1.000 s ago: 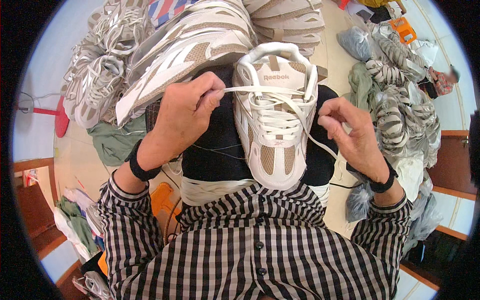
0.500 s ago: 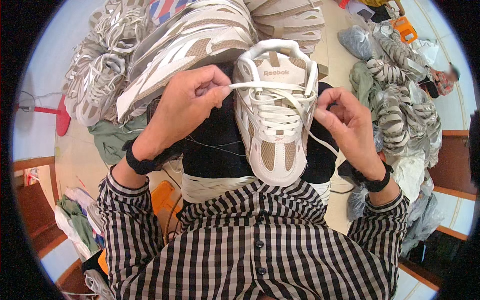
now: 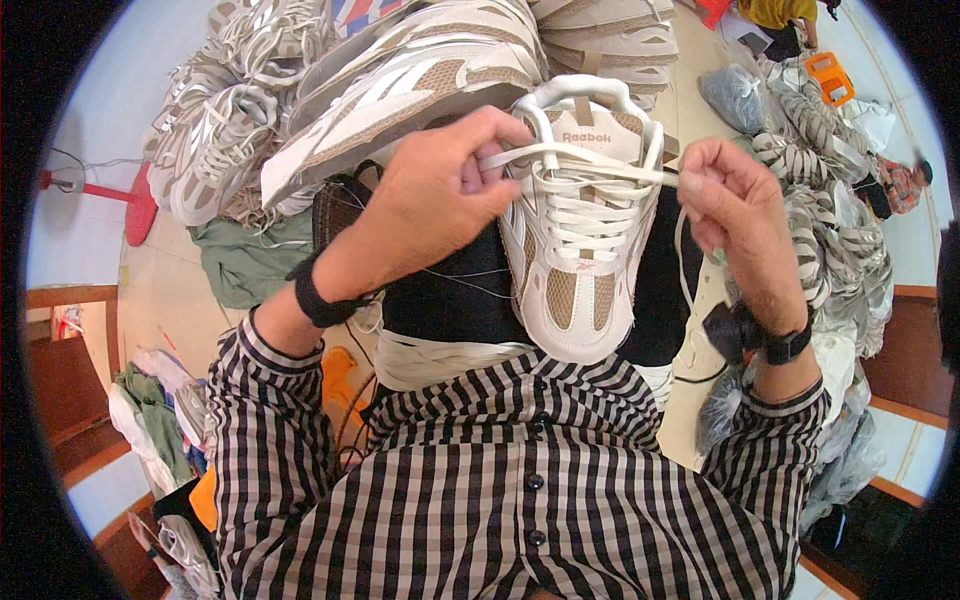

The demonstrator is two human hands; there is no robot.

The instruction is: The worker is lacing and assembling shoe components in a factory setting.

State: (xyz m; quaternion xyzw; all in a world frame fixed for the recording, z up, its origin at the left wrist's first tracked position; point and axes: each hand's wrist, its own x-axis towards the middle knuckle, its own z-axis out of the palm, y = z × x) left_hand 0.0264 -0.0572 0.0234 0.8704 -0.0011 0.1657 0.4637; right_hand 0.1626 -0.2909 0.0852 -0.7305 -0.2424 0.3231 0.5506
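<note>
A white and beige sneaker upper [image 3: 590,225] rests on my black-clad lap, toe toward me. White shoelace [image 3: 588,215] zigzags across its front. At the upper left of the shoe, my left hand [image 3: 455,180] has its fingers closed round a loop of the lace near the collar. On the other side my right hand [image 3: 735,205] pinches the lace between thumb and fingers, pulled out level from the tongue. A loose lace end hangs below the right hand. Both wrists wear black bands.
Stacked shoe uppers [image 3: 420,85] lie just beyond my left hand, with tangled bundles of laced uppers [image 3: 225,150] farther left. More bundles [image 3: 815,235] and plastic bags [image 3: 735,95] line the right. A bunch of white laces [image 3: 440,362] lies across my lap. A person [image 3: 898,185] sits far right.
The right hand has moved outward and up, now drawing the lace taut. My left hand has come in over the shoe's left edge with the lace. The whole view has shifted slightly.
</note>
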